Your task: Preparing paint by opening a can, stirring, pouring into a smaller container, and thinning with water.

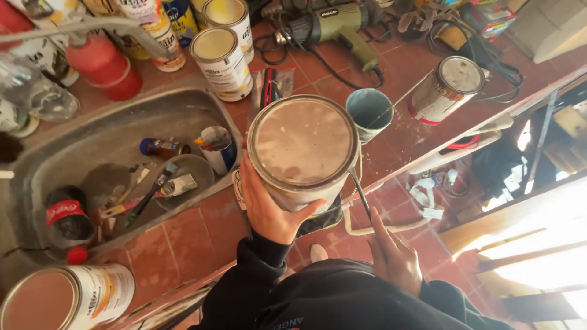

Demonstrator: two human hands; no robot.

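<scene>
Now left hand [269, 205] grips lidded paint can [302, 150]; right hand [394, 260] apparently pinches thin tool [361, 194] at rim.

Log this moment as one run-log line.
left hand: grips paint can, lid on | right hand: holds thin tool at can rim | beside: sink, small blue cup
</scene>
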